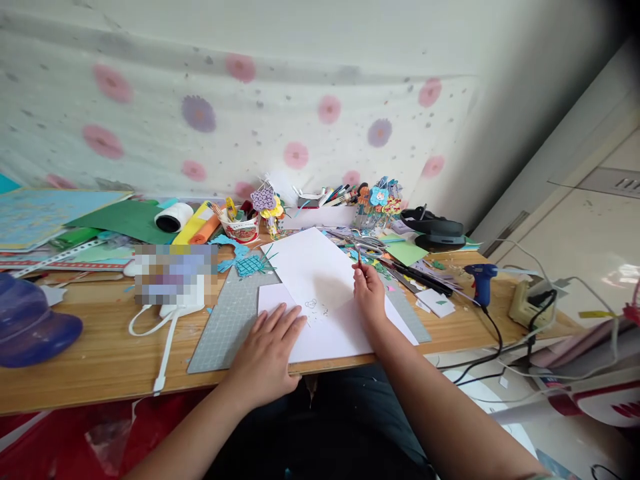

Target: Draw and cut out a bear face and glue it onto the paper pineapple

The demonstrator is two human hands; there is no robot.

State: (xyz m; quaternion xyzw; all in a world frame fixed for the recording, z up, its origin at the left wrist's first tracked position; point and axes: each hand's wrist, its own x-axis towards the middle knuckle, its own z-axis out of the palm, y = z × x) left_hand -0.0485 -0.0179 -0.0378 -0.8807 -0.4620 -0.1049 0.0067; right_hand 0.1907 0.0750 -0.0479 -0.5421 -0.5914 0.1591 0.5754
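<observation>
White sheets of paper lie overlapped on a grey cutting mat at the table's front edge. A small dark line drawing shows near the middle of the paper. My left hand rests on the paper's lower left, fingers stretched out and thumb by the table edge. Fingers closed, my right hand grips a thin dark-red pencil, which points upward from the fist. This hand is over the right part of the paper, to the right of the drawing.
Scissors, paper scraps and dark tools lie behind and right of the paper. At right are a blue glue gun and corded power strip. On the left stand a white charger with cables and a blue cap. A tub stands behind.
</observation>
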